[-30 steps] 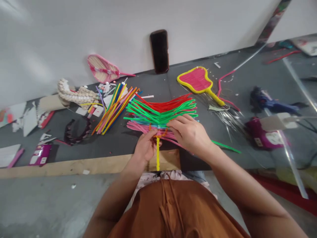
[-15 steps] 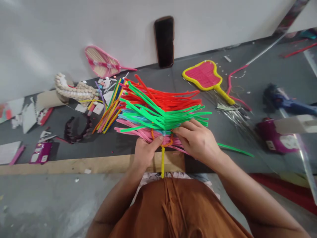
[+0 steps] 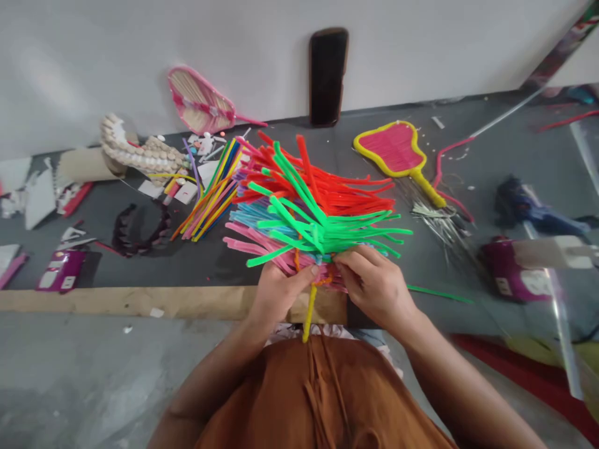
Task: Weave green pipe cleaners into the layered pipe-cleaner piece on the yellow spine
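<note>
Between my hands is a fan-shaped bundle of pipe cleaners [image 3: 355, 227], with red, green, blue and pink rows sticking out to both sides. A yellow stem [image 3: 309, 312] points down from it toward my body, and a bit of orange pipe cleaner [image 3: 329, 278] curves around its base. My left hand [image 3: 278, 292] grips the lower left of the bundle, thumb pressed near the centre. On the other side my right hand [image 3: 377, 280] pinches at the lower right, close to the orange piece; what exactly lies between those fingertips is hidden.
Loose coloured pipe cleaners [image 3: 210, 199] lie left of the bundle. A yellow-edged pink fan [image 3: 393, 149] rests at the right, a pink leaf-shaped fan [image 3: 201, 103] and a phone [image 3: 328, 78] lean on the wall. Purple boxes [image 3: 62, 270] and a dark braided band [image 3: 140, 231] are also on the table.
The green pipe cleaners on the left have spread and risen more upright. Both hands keep their hold, and the yellow stem tilts slightly. The whole view has shifted a little.
</note>
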`<state>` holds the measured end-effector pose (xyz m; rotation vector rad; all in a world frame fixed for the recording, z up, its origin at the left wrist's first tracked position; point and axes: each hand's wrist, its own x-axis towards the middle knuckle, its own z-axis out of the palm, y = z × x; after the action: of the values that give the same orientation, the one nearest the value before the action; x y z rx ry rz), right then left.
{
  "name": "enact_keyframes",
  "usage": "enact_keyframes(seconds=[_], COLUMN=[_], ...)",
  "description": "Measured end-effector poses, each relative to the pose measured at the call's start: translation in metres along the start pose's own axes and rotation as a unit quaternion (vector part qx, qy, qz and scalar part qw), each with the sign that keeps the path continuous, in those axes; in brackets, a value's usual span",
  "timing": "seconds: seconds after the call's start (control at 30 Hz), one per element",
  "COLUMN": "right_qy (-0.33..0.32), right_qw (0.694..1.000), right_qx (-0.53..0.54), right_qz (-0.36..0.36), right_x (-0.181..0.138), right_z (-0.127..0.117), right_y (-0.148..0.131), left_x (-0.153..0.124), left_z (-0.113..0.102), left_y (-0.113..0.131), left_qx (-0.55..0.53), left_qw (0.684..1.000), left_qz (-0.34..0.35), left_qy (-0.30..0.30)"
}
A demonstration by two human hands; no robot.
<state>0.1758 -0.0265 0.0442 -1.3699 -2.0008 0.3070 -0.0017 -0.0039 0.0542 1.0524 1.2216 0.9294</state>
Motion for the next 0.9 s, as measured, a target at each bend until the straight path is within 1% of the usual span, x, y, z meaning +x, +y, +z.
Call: enact_keyframes(seconds=[0.07, 0.13, 0.23, 0.33, 0.43, 0.5, 0.57, 0.67, 0.8, 0.9], right_qy=[-0.006, -0.01, -0.003, 0.004, -0.004, -0.011, -0.016, -0.027, -0.033, -0.031], right_qw=[1.0, 1.0, 0.999, 0.999, 0.999, 0.999, 0.998, 0.998, 0.999, 0.999], right_qx=[0.016, 0.027, 0.039, 0.045, 0.045, 0.048, 0.051, 0.048, 0.016, -0.022], right_qz=[0.002, 0.005, 0.0, -0.003, 0.007, 0.014, 0.019, 0.026, 0.028, 0.033], right_x=[-0.002, -0.003, -0.006, -0.007, -0.008, -0.009, -0.01, -0.011, -0.014, -0.017], right_z=[0.001, 0.002, 0.004, 0.005, 0.005, 0.004, 0.003, 0.001, -0.002, -0.004], right_y=[-0.001, -0.001, -0.002, -0.006, -0.01, -0.011, -0.012, -0.013, -0.017, -0.02], left_x=[-0.001, -0.001, -0.001, -0.002, -0.003, -0.004, -0.006, -0.012, -0.022, -0.027], left_z=[0.002, 0.003, 0.005, 0.007, 0.007, 0.007, 0.006, 0.004, 0.001, -0.002], left_y=[-0.003, -0.005, -0.009, -0.009, -0.004, 0.001, 0.004, 0.001, -0.009, -0.009], left_qx=[-0.065, -0.096, -0.126, -0.149, -0.096, -0.048, -0.03, -0.003, 0.129, 0.162], left_qw=[0.998, 0.995, 0.992, 0.987, 0.993, 0.997, 0.998, 0.999, 0.991, 0.985], left_qz=[-0.001, 0.004, 0.017, 0.013, 0.004, 0.016, 0.028, 0.023, 0.037, 0.058], left_qy=[-0.012, -0.018, 0.016, 0.053, 0.061, 0.059, 0.05, 0.031, 0.021, -0.007])
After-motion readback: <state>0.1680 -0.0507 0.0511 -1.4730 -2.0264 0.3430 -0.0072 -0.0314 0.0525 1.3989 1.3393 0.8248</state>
